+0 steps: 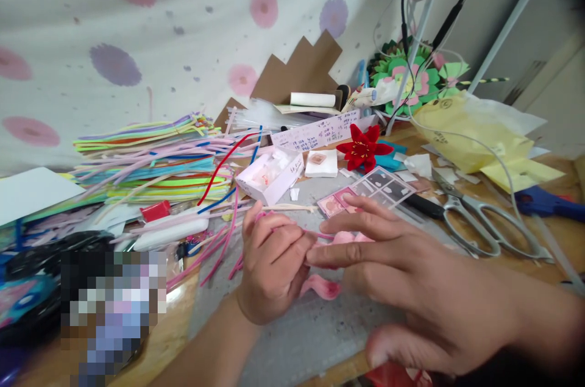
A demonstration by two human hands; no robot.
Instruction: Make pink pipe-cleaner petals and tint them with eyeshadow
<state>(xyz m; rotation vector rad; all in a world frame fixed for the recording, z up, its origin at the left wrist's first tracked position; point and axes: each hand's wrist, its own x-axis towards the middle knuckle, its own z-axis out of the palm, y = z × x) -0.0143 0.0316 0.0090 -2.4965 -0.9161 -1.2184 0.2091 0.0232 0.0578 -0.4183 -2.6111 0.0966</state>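
My left hand is closed, its fingers curled round a pink pipe cleaner whose thin stem runs toward the right. Beside it, my right hand is spread with the fingers stretched out and the thumb apart. Its index and middle fingertips reach close to the left hand. A curved fuzzy pink piece shows below the left hand's knuckles, and more pink fuzz lies behind the right fingers. Part of the pink work is hidden by both hands. The grey cutting mat is underneath.
Bundles of colourful pipe cleaners are at the left. A small white box, a red fuzzy flower and a makeup palette stand behind the hands. Large scissors and a yellow bag lie at the right.
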